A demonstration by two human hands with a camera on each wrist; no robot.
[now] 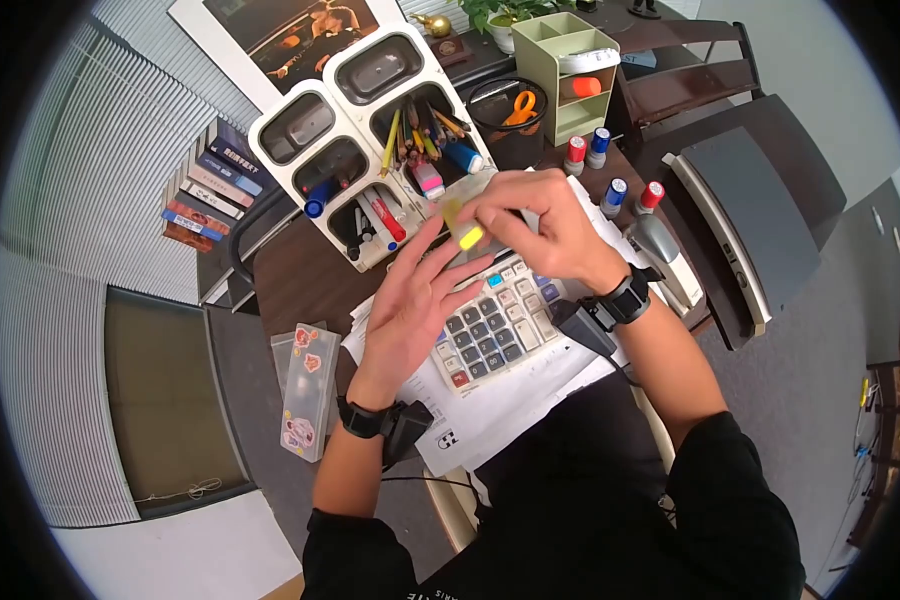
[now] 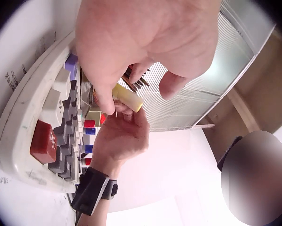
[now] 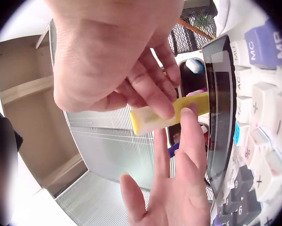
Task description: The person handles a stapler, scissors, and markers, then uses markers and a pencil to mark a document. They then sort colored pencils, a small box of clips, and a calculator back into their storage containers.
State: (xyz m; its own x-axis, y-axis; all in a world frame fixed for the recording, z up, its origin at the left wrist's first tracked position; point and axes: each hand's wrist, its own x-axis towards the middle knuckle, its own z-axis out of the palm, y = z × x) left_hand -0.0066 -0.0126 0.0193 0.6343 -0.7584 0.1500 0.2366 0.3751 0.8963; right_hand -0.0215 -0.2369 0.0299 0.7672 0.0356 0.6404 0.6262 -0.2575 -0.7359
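A flat yellow stick with a whitish section (image 3: 152, 120) is held over the calculator (image 1: 495, 325). My right hand (image 1: 545, 220) pinches it between thumb and fingers, seen from above in the head view. My left hand (image 1: 405, 320) reaches up from the left with fairly straight fingers. In the right wrist view its fingertips meet the underside of the stick, and its thumb stands apart. The left wrist view shows the stick (image 2: 129, 98) between both hands. What kind of thing the stick is, I cannot tell.
Papers (image 1: 515, 410) lie under the calculator. Behind it leans a white organizer (image 1: 355, 110) with pencils and markers. A mesh pen cup (image 1: 510, 140), a green holder (image 1: 535, 60), several red and blue bottles (image 1: 615, 190) and a stapler (image 1: 660, 255) stand right; a stickered case (image 1: 308, 390) lies left.
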